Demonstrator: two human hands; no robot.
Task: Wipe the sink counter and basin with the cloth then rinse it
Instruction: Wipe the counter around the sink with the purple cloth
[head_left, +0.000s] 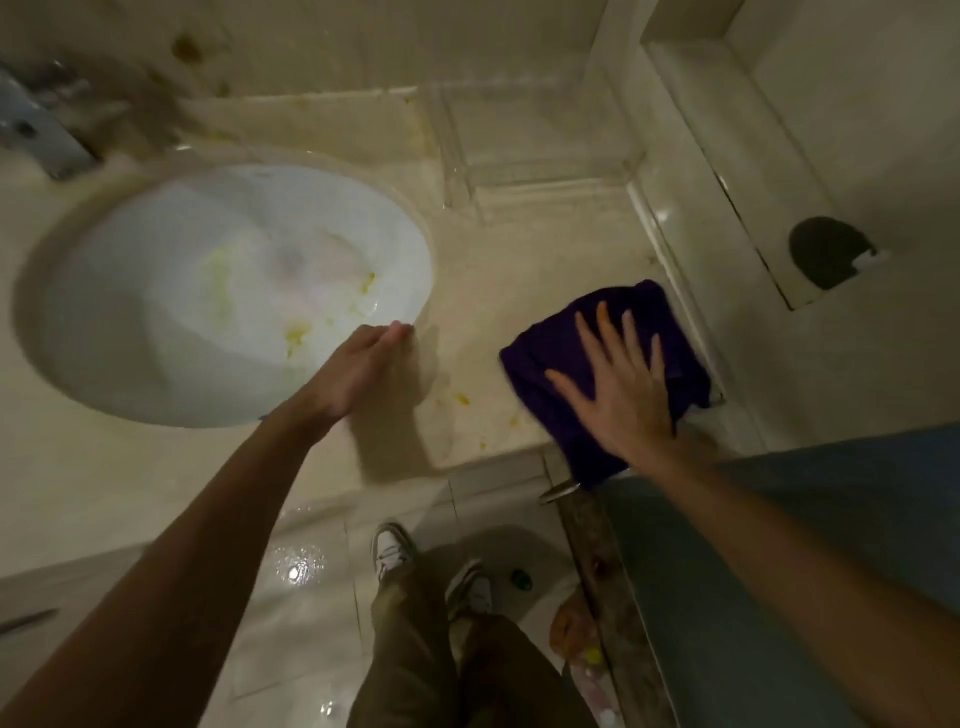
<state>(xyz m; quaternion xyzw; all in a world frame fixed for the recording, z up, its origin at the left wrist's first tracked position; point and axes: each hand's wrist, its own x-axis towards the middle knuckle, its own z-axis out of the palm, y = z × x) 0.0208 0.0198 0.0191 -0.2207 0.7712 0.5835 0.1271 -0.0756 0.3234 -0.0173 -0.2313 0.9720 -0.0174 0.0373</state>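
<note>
The right hand (621, 384) pressed its spread fingers (605, 325) flat on the soft, floppy purple cloth (545, 358), best bunched from the middle.

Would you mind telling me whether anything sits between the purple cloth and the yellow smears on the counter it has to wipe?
Nothing visible does. The right hand lies flat, fingers spread, on the purple cloth at the counter's right end, and the yellow smears lie just to its left on bare counter. The left hand rests at the basin rim, beyond them.
</note>
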